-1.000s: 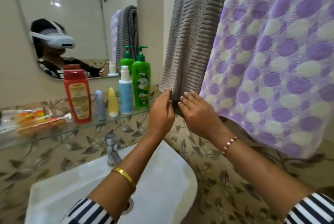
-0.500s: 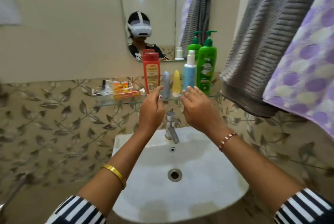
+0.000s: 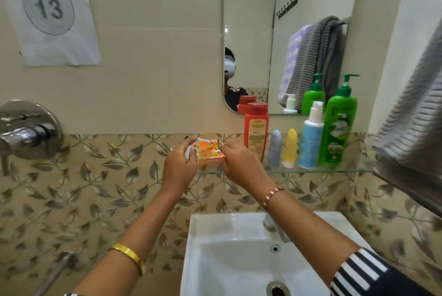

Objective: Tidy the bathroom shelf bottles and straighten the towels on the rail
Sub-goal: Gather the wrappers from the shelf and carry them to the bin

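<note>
Both hands meet at the left end of the glass shelf [image 3: 323, 171]. My left hand [image 3: 179, 166] and my right hand [image 3: 239, 164] grip an orange and white packet [image 3: 208, 152] from either side. To the right on the shelf stand a red bottle [image 3: 255, 130], a small grey tube [image 3: 275, 148], a small yellow tube [image 3: 290, 147], a blue spray bottle [image 3: 312, 138] and a green pump bottle [image 3: 338, 126]. A grey ribbed towel [image 3: 413, 128] hangs at the right edge, blurred.
A white basin [image 3: 215, 260] with a chrome tap [image 3: 275, 226] sits below the shelf. A mirror [image 3: 263, 21] hangs above the bottles. A chrome wall valve [image 3: 26, 128] is at the left, and a paper sign marked 13 [image 3: 51, 12] above it.
The view swung left from the towels to the shelf. Both hands left the grey towel's lower edge, moved left past the bottles, and now hold the orange packet.
</note>
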The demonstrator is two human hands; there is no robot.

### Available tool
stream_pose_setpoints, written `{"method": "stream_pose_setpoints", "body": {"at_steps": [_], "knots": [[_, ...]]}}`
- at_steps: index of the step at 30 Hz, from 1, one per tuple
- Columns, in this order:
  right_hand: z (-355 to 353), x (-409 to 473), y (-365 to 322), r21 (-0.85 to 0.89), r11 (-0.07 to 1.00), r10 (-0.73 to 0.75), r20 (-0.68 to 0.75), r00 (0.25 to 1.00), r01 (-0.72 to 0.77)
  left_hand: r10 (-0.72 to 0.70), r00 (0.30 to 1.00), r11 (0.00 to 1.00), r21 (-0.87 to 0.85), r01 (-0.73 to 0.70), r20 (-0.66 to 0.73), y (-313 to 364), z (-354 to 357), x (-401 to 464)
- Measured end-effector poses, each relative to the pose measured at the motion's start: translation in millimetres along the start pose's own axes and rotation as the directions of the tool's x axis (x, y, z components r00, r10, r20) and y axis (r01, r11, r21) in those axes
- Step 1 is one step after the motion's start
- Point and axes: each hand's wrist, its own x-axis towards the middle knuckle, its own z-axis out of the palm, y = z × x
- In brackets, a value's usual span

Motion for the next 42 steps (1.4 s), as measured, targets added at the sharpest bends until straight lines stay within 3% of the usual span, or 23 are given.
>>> {"method": "stream_pose_setpoints", "body": {"at_steps": [8,12,16,22,26,32,37,42], "knots": [[42,44,12,-0.008,0.99,0.143,0.128,0.981,-0.143,0.059,0.957,0.976,0.186,-0.115,0.286,-39,19,45],[56,44,14,0.004,0.979,0.206,0.037,0.978,-0.206,0.066,0.946,0.911,0.368,-0.187,0.316,-45,26,55],[65,35,14,0.054,0.963,0.268,-0.075,0.96,-0.264,0.096,0.947,0.914,0.349,-0.206,0.307,-51,32,62],[78,25,19,-0.02,0.976,0.217,-0.069,0.974,-0.218,0.104,0.951,0.922,0.331,-0.202,0.292,-66,31,65],[85,23,20,-0.021,0.973,0.231,-0.023,0.973,-0.232,0.067,0.921,0.892,0.391,-0.227,0.383,-72,26,65],[84,18,14,-0.099,0.976,0.186,-0.091,0.978,-0.195,0.095,0.958,0.892,0.405,-0.203,0.271,-70,10,57],[67,7,-1,-0.056,0.984,0.152,-0.213,0.965,-0.168,0.176,0.974,0.891,0.397,-0.22,0.146,-65,-2,42],[57,-5,-9,-0.004,0.986,0.162,-0.196,0.967,-0.166,0.203,0.975,0.898,0.38,-0.22,0.086,-41,-13,20]]}}
